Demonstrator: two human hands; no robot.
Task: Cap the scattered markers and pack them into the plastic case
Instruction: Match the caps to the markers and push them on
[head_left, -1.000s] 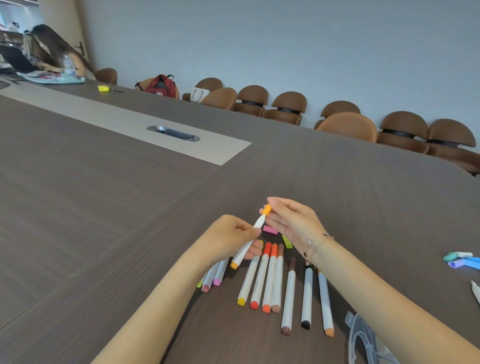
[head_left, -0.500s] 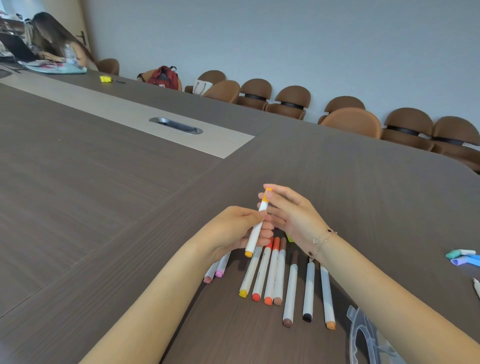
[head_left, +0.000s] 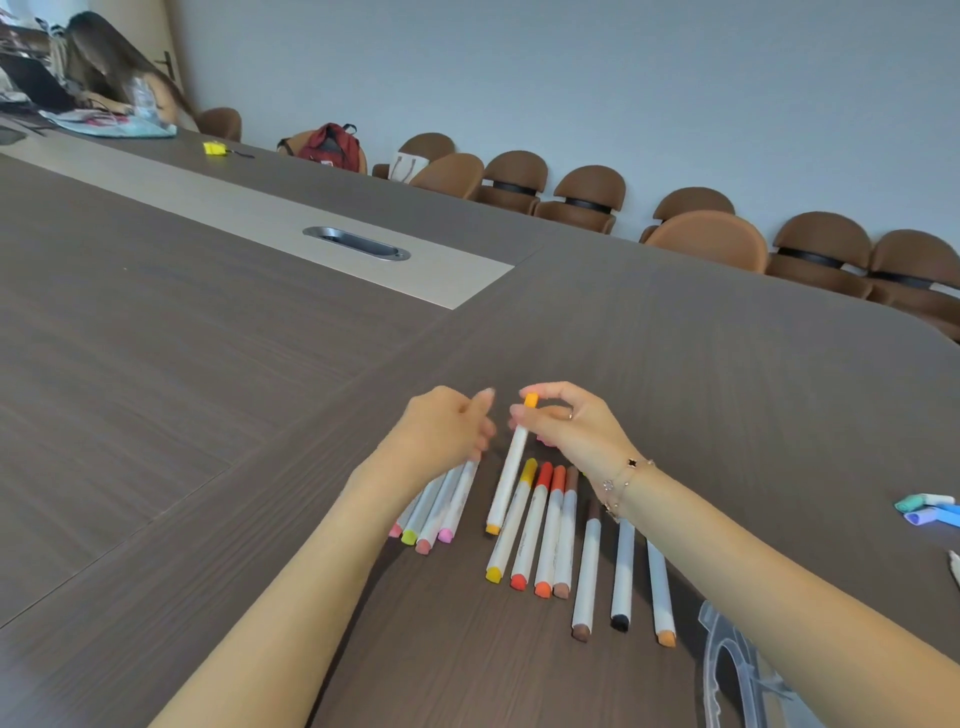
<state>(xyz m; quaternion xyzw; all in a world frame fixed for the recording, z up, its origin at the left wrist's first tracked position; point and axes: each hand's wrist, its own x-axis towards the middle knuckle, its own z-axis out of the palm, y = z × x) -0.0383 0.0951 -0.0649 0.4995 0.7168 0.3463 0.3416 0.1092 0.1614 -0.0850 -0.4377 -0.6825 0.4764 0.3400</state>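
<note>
My right hand (head_left: 571, 423) pinches the capped top of an orange marker (head_left: 509, 467), which hangs tilted above the table. My left hand (head_left: 447, 428) sits just left of it with loosely curled fingers, holding nothing, over a bunch of white markers with pink and yellow ends (head_left: 441, 512). A row of capped markers (head_left: 545, 530) in yellow, red, orange and brown lies under the held one. Three more markers (head_left: 623, 577) lie to the right, partly hidden by my right forearm. The clear plastic case (head_left: 727, 670) shows at the bottom right.
Pastel markers (head_left: 930, 509) lie at the right edge. The dark wood table has a light centre strip with a metal cable slot (head_left: 358, 243). Brown chairs line the far wall. A person sits at the far left corner beside a red backpack (head_left: 330, 145).
My left hand has let go of the orange marker and moved left. My right hand now holds the marker alone by its cap, and its lower end has swung down toward the row.
</note>
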